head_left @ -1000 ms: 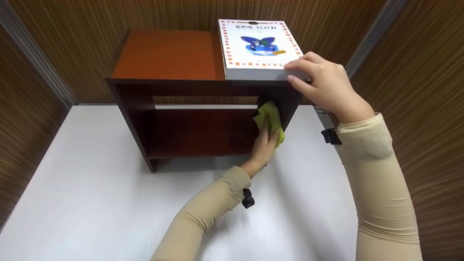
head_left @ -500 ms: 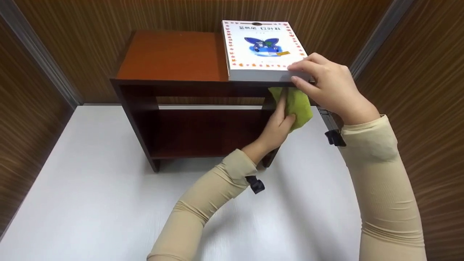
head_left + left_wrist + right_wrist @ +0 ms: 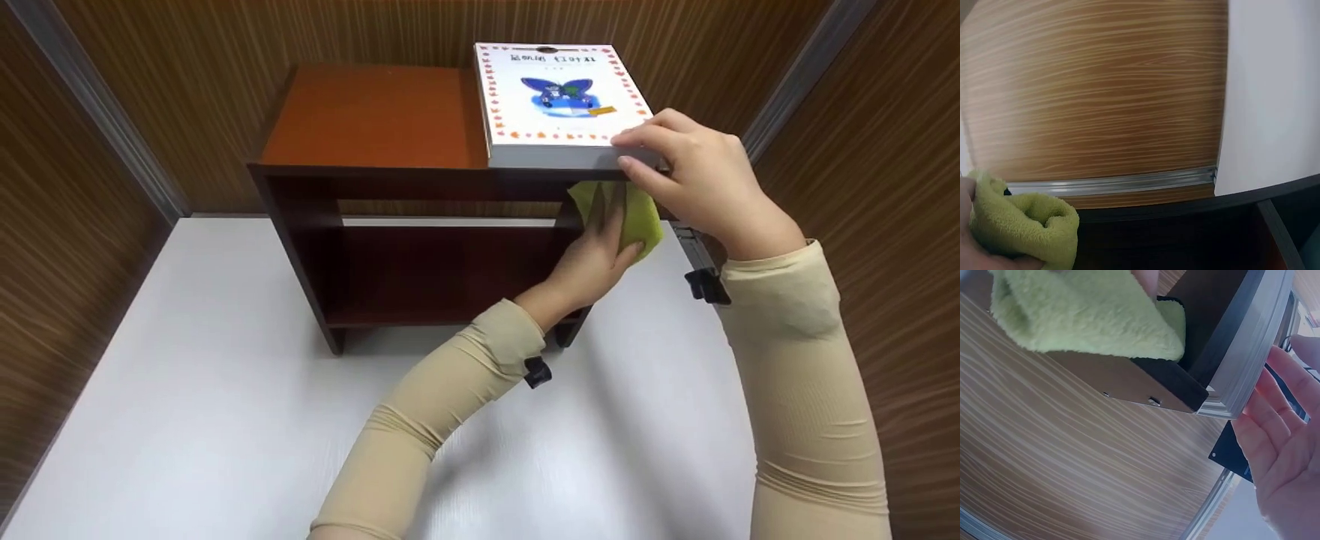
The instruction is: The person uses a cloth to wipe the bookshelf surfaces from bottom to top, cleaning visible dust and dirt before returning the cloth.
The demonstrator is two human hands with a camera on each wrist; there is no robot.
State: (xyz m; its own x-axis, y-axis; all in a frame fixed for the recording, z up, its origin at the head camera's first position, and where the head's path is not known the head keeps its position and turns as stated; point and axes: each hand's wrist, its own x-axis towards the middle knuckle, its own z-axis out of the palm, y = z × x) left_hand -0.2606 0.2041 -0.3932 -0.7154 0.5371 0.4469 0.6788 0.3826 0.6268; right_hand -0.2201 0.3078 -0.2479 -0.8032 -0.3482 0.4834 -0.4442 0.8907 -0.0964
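A small dark brown shelf (image 3: pixel 375 116) stands on the white table. My left hand (image 3: pixel 589 270) grips a yellow-green cloth (image 3: pixel 641 221) around the front edge of the shelf's right side panel, high up under the top board. In the left wrist view the fluffy cloth (image 3: pixel 1033 225) is bunched in the fingers; in the right wrist view it covers part of the panel's edge. A thick white book (image 3: pixel 562 97) with a blue butterfly on its cover lies on the shelf top. My right hand (image 3: pixel 701 176) touches the book's near right corner with extended fingers.
Brown wood-grain walls (image 3: pixel 187 34) enclose the white tabletop (image 3: pixel 225 420) at the back and both sides. Metal strips (image 3: pixel 795 82) run up the corners. Below the shelf top is an open compartment with a lower board (image 3: pixel 450 277).
My left hand has carried the cloth up and to the right, from inside the compartment to the right panel's front edge. The right hand stays at the book's corner. The head view has shifted slightly.
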